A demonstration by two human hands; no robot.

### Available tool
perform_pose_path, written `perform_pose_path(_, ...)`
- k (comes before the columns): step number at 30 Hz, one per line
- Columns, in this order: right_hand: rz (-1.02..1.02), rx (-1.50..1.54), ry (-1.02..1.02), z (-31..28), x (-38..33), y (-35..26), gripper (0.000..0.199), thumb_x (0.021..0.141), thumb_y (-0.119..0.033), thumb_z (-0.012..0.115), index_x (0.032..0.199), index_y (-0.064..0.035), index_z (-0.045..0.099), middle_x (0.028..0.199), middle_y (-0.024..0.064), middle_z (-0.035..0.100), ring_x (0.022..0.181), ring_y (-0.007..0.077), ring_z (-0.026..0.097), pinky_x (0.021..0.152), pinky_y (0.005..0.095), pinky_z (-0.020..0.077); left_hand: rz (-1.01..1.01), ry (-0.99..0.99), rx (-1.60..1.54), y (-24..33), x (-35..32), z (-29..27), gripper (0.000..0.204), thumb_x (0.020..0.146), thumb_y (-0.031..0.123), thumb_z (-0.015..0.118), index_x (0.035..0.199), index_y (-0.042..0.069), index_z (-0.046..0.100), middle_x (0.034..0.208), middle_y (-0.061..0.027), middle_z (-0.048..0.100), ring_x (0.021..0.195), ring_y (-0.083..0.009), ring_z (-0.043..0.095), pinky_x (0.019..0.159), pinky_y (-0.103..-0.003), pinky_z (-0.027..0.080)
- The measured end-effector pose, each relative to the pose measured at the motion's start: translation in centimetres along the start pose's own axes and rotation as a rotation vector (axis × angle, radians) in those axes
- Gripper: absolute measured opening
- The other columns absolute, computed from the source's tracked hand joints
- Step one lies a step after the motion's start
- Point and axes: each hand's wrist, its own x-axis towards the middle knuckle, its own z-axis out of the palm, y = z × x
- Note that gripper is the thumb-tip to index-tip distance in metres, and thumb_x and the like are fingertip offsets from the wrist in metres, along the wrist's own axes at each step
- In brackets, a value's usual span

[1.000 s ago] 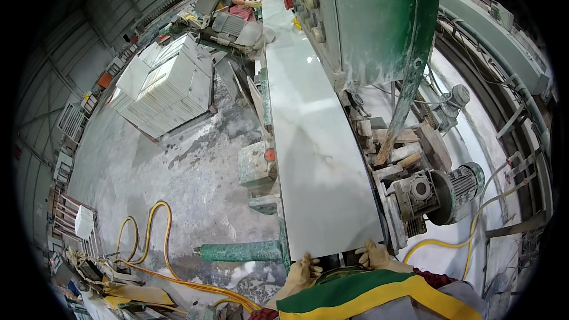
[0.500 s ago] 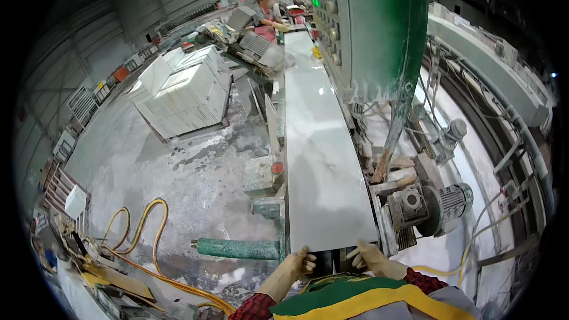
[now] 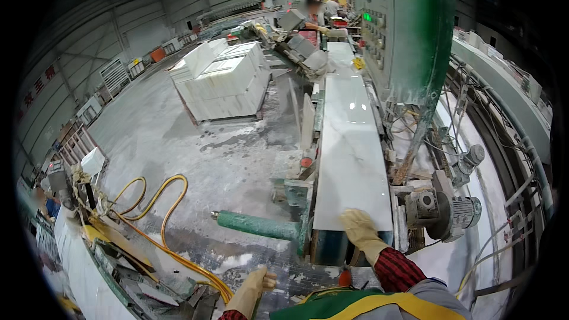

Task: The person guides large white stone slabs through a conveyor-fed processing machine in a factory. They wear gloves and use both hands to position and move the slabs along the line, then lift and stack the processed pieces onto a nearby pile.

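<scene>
A long polished white stone slab [image 3: 352, 169] with faint grey veining lies along a narrow conveyor, its near end facing me. On that near end rests my right hand [image 3: 360, 232], in a cream glove, palm down with the fingers stretched out. My left hand [image 3: 255, 284], gloved the same way, is held off the slab to the left, over the floor. Its fingers are loosely bent and nothing shows in them. Just below the slab's end, the dark conveyor end [image 3: 329, 248] is visible.
A green roller [image 3: 258, 225] juts left from the conveyor. Yellow hoses [image 3: 169, 243] loop across the floor. Stacked white slabs [image 3: 222, 86] stand farther left. On the right are a motor [image 3: 459, 216] and a green control cabinet [image 3: 409, 35]. A co-worker [image 3: 314, 15] stands at the far end.
My left hand has let go of the slab's near edge and moved left and down. My right hand has gone from the edge onto the slab's top. The view has swung left.
</scene>
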Motion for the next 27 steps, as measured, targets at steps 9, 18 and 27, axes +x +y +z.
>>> perform_pose_path(9, 0.177, -0.050, -0.032, -1.6, -10.4, 9.6, 0.025, 0.102, -0.014, 0.061, 0.121, -0.0061, 0.076, 0.131, 0.0192, 0.073, 0.129, 0.0428, 0.064, 0.114, 0.0518, 0.0497, -0.018, 0.236, -0.283, -12.0, -5.4, -6.2, 0.055, 0.118, 0.040, 0.047, 0.125, -0.007, 0.075, 0.101, -0.0224, 0.080, 0.083, -0.0307, 0.077, 0.083, -0.044, 0.069)
perform_pose_path(18, -0.157, 0.375, -0.163, -1.1, -8.0, -5.3, 0.029, 0.102, -0.014, 0.060, 0.122, 0.0008, 0.076, 0.123, 0.0226, 0.075, 0.121, 0.0457, 0.067, 0.108, 0.0525, 0.0517, 0.161, 0.419, -0.561, -20.8, -15.6, -3.7, 0.047, 0.117, 0.036, 0.053, 0.136, -0.004, 0.068, 0.123, -0.0199, 0.080, 0.105, -0.0283, 0.078, 0.096, -0.042, 0.065)
perform_pose_path(27, 0.262, 1.105, -0.990, 14.0, -23.3, -16.5, 0.045, 0.112, -0.031, 0.065, 0.143, 0.0005, 0.072, 0.121, 0.0086, 0.082, 0.104, 0.0166, 0.072, 0.092, 0.0313, 0.0563, 0.158, 0.239, -0.572, -37.0, -30.9, 1.2, 0.053, 0.118, 0.039, 0.056, 0.145, -0.006, 0.061, 0.140, -0.0226, 0.073, 0.123, -0.0273, 0.073, 0.113, -0.040, 0.058)
